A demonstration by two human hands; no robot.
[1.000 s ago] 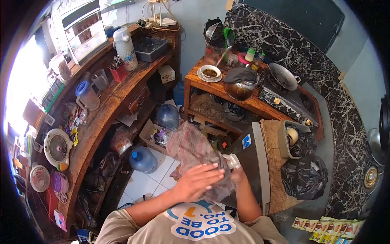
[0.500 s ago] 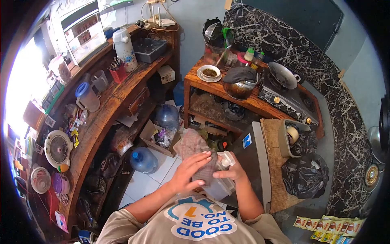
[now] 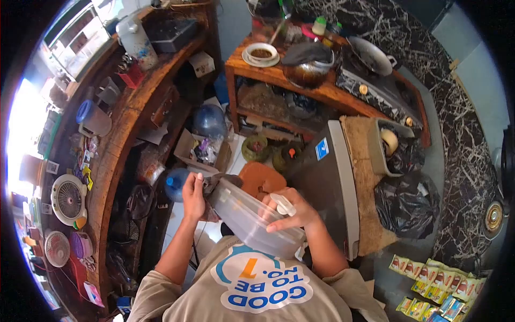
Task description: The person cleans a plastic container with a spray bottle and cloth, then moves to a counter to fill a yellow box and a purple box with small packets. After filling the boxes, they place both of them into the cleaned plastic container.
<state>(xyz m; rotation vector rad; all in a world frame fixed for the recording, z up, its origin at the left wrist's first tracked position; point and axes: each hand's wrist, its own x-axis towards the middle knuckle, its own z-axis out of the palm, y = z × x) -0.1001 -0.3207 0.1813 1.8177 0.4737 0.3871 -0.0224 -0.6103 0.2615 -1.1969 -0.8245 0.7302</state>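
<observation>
A clear plastic container (image 3: 238, 212) with a white latch (image 3: 282, 205) is tilted in front of my chest. My right hand (image 3: 296, 212) grips it at the latch side, with the thumb and some fingers around the wall. At its left end, my left hand (image 3: 194, 197) holds a dark grey-brown cloth (image 3: 214, 187) against the container. Part of the cloth is hidden behind the container's end. Below and beyond the container stands a brown stool (image 3: 261, 177).
A curved wooden counter (image 3: 115, 153) runs along the left. Ahead, a wooden table (image 3: 241, 67) bears a bowl (image 3: 261, 52) and a pot (image 3: 307, 70). A grey fridge-like cabinet (image 3: 343, 177) stands close on my right. Blue water jugs (image 3: 174, 182) and a cardboard box (image 3: 198, 155) are on the floor.
The cloth has moved from the middle to the container's left end with my left hand. The container has swung into fuller view, lying more crosswise. The camera view has shifted and tilted.
</observation>
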